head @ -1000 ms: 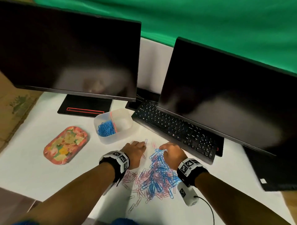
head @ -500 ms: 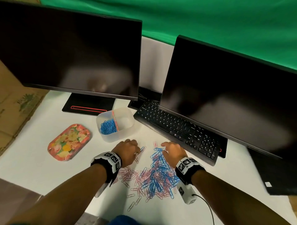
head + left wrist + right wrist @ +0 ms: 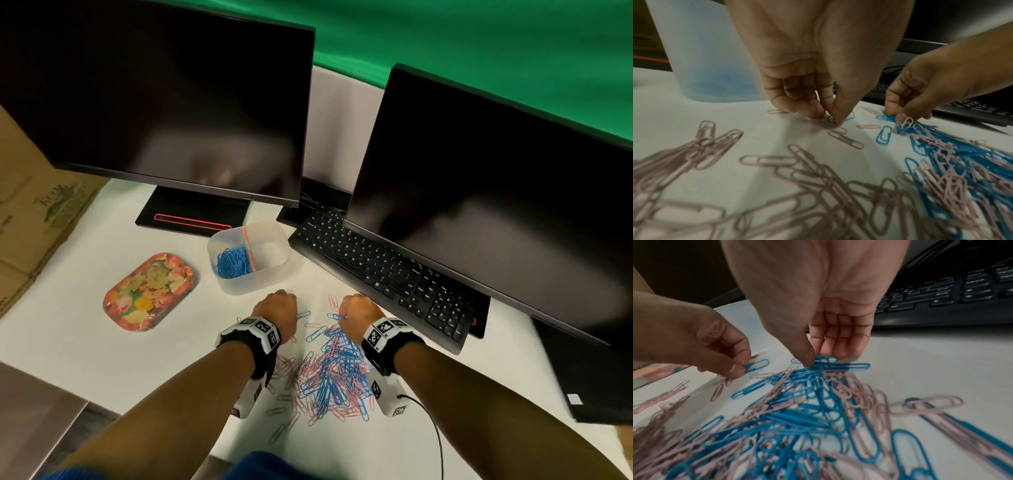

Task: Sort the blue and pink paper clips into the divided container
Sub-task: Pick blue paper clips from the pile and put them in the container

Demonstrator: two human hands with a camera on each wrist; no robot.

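A mixed pile of blue and pink paper clips lies on the white table. Beyond it stands the translucent divided container; blue clips fill its left compartment, and the right one looks empty. My left hand is at the pile's far left edge, where thumb and fingers pinch a single blue clip against the table. My right hand pinches a small bunch of blue clips at the pile's far tip. The hands are a short gap apart.
A black keyboard and two dark monitors close off the back and right. A floral tray lies left of the container, with a cardboard box beyond. A cable trails from my right wrist.
Both hands stayed at the far edge of the pile and shifted only slightly. Their fingers have drawn together onto blue clips.
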